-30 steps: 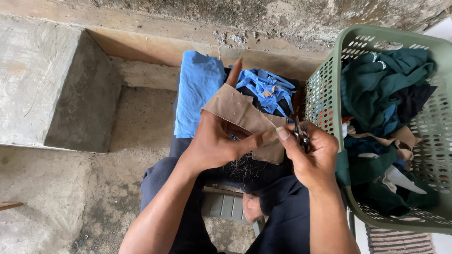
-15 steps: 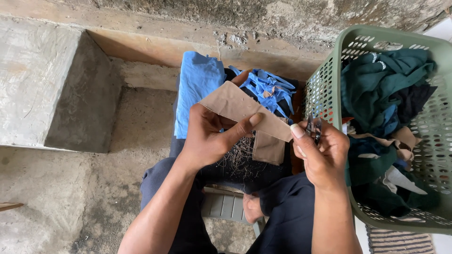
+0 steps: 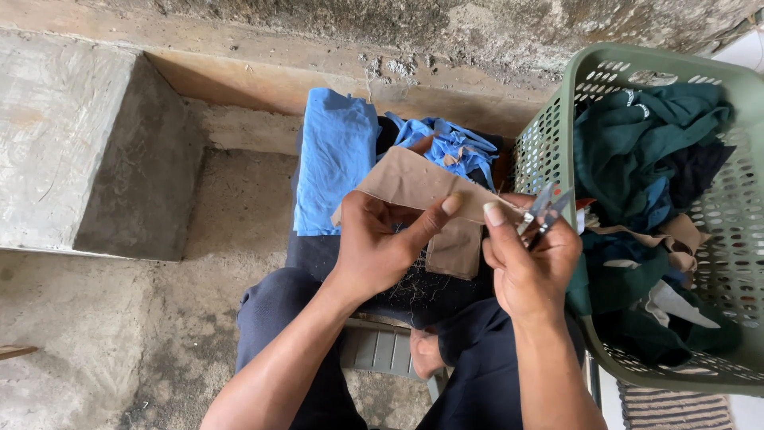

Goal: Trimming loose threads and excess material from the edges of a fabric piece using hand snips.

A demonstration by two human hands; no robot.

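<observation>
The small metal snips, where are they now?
In the head view, the snips are in the right hand, right of centre, beside the green basket.

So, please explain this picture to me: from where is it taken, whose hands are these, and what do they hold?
The camera sits on a person's head and looks down at their own two bare hands and lap. The left hand holds a tan piece of cloth. The right hand also pinches that cloth and holds a small metal cutting tool, probably snips. Folded blue cloth lies in front on a dark surface. On the right stands a green plastic basket full of dark green clothes. The floor is bare concrete.
</observation>
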